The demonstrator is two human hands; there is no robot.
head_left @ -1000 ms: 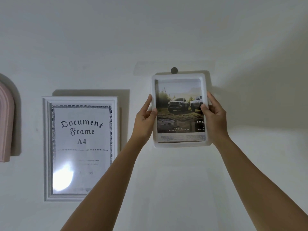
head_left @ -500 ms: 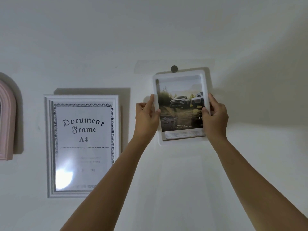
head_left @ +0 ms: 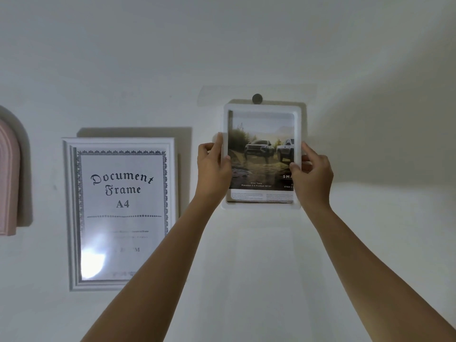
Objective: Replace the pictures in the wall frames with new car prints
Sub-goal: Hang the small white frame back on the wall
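A small white frame (head_left: 261, 108) with a car print (head_left: 260, 154) of two off-road vehicles is held flat against the white wall, its top edge just under a dark round wall hook (head_left: 257, 98). My left hand (head_left: 213, 167) grips the frame's left edge, thumb over the front. On the right edge my right hand (head_left: 312, 175) holds it the same way. Further left hangs a larger white frame (head_left: 71, 213) that shows a sheet reading "Document Frame A4".
A pink arched frame (head_left: 8, 178) hangs at the far left edge of the view. The wall below and to the right of the small frame is bare white.
Both hands have lifted the small frame a little, so its top edge now sits right under the hook. My fingers have curled further round its sides.
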